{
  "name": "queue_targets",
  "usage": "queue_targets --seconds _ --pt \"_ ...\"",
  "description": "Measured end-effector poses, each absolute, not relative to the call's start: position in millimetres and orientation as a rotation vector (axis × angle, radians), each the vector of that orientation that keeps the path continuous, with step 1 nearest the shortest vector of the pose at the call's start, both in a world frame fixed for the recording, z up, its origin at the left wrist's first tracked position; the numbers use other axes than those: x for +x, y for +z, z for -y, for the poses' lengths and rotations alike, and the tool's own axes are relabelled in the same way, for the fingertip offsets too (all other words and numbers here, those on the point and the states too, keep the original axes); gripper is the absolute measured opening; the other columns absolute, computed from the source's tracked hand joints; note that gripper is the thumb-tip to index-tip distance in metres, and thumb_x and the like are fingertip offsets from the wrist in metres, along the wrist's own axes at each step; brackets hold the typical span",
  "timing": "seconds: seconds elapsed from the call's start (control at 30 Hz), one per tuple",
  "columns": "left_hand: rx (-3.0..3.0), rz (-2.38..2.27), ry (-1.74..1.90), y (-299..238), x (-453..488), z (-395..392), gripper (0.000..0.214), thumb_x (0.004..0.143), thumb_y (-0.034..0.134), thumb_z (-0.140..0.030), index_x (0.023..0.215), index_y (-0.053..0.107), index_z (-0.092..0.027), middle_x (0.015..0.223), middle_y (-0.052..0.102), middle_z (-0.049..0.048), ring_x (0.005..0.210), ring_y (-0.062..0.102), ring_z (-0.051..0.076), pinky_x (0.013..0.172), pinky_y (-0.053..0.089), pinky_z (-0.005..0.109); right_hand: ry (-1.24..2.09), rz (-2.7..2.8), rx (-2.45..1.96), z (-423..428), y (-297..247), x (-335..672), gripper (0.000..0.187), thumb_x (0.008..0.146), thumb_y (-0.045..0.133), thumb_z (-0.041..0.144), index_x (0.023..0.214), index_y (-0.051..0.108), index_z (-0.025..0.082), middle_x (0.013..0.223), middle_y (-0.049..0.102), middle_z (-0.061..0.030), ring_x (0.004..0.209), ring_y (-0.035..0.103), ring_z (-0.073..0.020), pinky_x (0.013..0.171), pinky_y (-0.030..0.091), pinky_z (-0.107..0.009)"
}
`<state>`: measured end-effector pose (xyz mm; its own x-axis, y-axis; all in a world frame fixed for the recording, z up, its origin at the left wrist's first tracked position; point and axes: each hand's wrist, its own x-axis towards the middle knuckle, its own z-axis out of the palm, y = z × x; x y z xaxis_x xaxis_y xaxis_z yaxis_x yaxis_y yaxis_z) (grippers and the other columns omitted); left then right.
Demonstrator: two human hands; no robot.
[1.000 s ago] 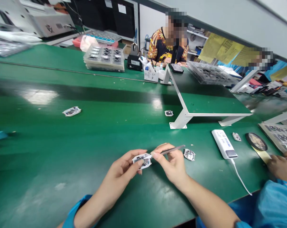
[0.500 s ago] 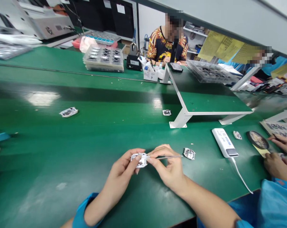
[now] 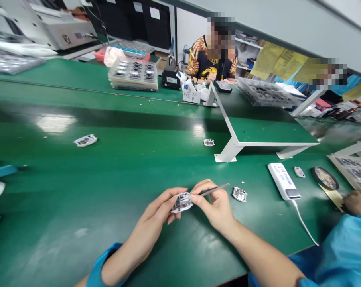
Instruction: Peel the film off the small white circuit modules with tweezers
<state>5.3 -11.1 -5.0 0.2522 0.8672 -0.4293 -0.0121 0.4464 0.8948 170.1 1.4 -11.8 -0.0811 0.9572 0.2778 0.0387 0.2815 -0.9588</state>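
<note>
A small flat electronic module [image 3: 182,202], wrapped in white film with dark circuitry showing through, sits tilted in the fingertips of the left hand [image 3: 152,217]. Its outline is roughly square with rounded corners, and its finer detail is too small to tell. Slim steel tweezers [image 3: 212,190], pinched in the right hand [image 3: 214,207], slant from their far end at 2 o'clock down toward the module's upper right edge, where the fingers hide whether the tips touch it
</note>
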Motion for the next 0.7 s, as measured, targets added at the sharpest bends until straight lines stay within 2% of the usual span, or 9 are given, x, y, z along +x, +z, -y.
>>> queue_targets --seconds 0.2,0.4,0.7 --pt "0.958 -1.16 0.709 -3.3 7.0 11.3 0.04 0.084 0.046 -0.046 0.11 0.054 -0.017 0.078 0.05 -0.0007 0.065 0.042 0.003 0.058 0.034 0.012 1.096 1.425 -1.025 -2.0 -11.9 169.8 0.007 0.077 0.068 0.024 0.076 0.065 0.018 0.078 0.064 -0.0045 0.08 0.06 -0.0182 0.076 0.047 -0.033" --pt "0.975 -1.152 0.707 -4.3 7.8 11.0 0.045 0.084 0.045 -0.047 0.113 0.052 -0.014 0.076 0.051 0.001 0.064 0.042 0.004 0.058 0.034 0.013 1.209 1.357 -1.109 -3.2 -12.2 171.8 0.017 0.078 0.067 0.032 0.075 0.062 0.016 0.073 0.063 -0.003 0.069 0.058 -0.0149 0.066 0.046 -0.027" --pt "1.16 -1.199 0.688 -7.9 6.2 9.6 0.044 0.083 0.044 -0.045 0.112 0.054 -0.015 0.075 0.055 0.0008 0.066 0.046 0.005 0.064 0.038 0.014 1.162 1.281 -1.166 -1.6 -13.5 169.4 0.018 0.078 0.067 0.033 0.077 0.062 0.016 0.072 0.064 -0.002 0.068 0.059 -0.0137 0.066 0.047 -0.025"
